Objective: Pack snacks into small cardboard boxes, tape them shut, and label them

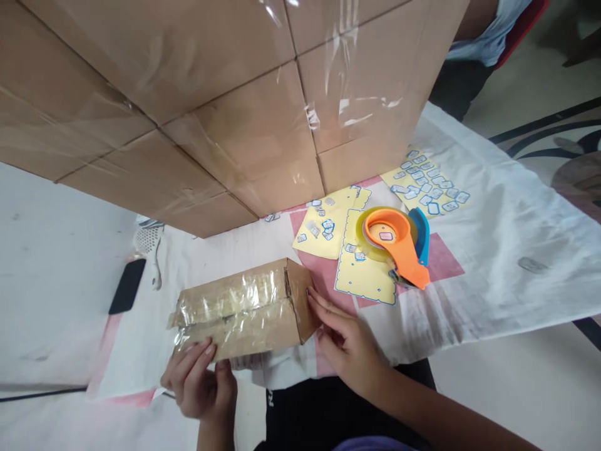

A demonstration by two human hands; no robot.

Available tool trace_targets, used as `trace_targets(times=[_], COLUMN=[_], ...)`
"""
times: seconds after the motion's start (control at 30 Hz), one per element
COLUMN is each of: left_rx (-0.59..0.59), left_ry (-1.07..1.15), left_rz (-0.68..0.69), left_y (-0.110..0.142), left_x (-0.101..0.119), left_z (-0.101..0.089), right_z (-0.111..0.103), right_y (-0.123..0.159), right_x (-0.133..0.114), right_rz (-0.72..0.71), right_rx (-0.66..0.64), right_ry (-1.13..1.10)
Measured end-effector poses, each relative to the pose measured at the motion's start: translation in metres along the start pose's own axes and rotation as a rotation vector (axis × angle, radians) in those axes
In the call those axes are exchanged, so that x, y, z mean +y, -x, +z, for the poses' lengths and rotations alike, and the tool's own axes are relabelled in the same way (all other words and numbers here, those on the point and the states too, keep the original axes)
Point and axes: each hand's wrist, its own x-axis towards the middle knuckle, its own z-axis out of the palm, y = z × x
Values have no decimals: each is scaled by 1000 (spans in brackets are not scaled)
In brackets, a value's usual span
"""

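A long cardboard box [253, 307] lies near the table's front edge, with shiny clear tape along its upper side. A loose flap of tape sticks out at its left end. My left hand [201, 382] is closed on the near left edge, fingers on top and thumb below. My right hand [347, 344] holds the box's right end, fingertips against the end face and thumb low by the near corner. To the right, an orange and blue tape dispenser [399, 247] with a yellowish tape roll rests on a yellow sheet [366, 285].
A tall stack of taped cardboard cartons [253, 138] stands behind the box. More yellow sheets with small stickers [427, 181] lie to the right. A black phone [128, 286] and a white perforated object [149, 241] are at left. Another person [483, 50] sits at upper right.
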Motion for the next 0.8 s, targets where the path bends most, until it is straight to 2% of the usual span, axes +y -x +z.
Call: trace_targets(times=[0.13, 0.27, 0.4, 0.57, 0.63, 0.7, 0.8], left_rx=[-9, -28, -64, -155, -148, -86, 40], left_ry=[30, 39, 93, 195, 235, 294, 373], left_rz=[21, 2, -62, -156, -215, -243, -233], left_y=[-1, -4, -6, -7, -9, -10, -5], left_x=[1, 2, 0, 4, 9, 14, 17], left_z=[0, -1, -11, -30, -35, -36, -35], right_z=[0, -10, -16, -13, -13, -18, -42], right_y=[3, -9, -37, -73, -76, -70, -47], right_x=[1, -4, -5, -13, -23, -32, -40], right_rz=[22, 1, -28, -250, -280, -233, -168], right_rx=[-33, -213, -371, -460, -451, -388, -228], right_ry=[35, 191, 418, 487, 460, 431, 338])
